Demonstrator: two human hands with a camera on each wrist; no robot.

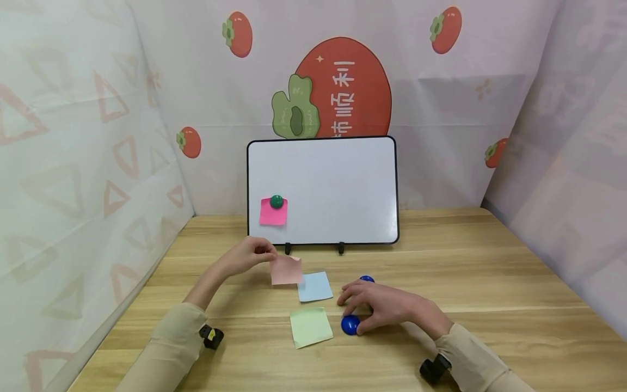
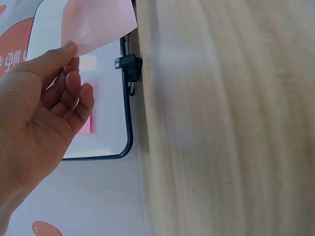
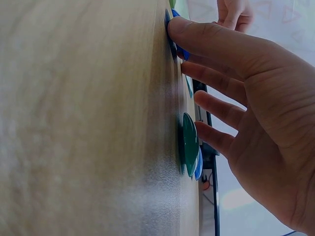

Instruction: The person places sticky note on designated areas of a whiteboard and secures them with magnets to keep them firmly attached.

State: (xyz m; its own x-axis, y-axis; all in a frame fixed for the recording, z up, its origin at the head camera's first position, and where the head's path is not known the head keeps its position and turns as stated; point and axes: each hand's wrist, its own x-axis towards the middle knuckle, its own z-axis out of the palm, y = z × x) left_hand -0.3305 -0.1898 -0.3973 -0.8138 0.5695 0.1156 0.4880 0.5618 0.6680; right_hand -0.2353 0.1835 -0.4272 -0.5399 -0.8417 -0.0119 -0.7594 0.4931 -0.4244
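My left hand (image 1: pixel 246 255) pinches a pale pink sticky note (image 1: pixel 287 271) by its edge, holding it above the table in front of the whiteboard (image 1: pixel 333 185). With thumb and index finger on either side, my right hand (image 1: pixel 387 306) grips a round blue magnet (image 1: pixel 350 325) that lies on the table. Its other fingers are spread. Under them, the right wrist view shows a green magnet (image 3: pixel 190 145), which the hand hides from the head view. Another blue magnet (image 1: pixel 367 279) sits just beyond that hand. Between the hands lie a light blue sticky note (image 1: pixel 315 287) and a light green one (image 1: pixel 311 328).
On the whiteboard's lower left, a green magnet (image 1: pixel 276 201) holds a bright pink sticky note (image 1: pixel 272 214). Small black stand feet (image 1: pixel 340 249) support the board at the back of the wooden table (image 1: pixel 455 256). Printed cloth walls (image 1: pixel 441 103) enclose the table's back and sides.
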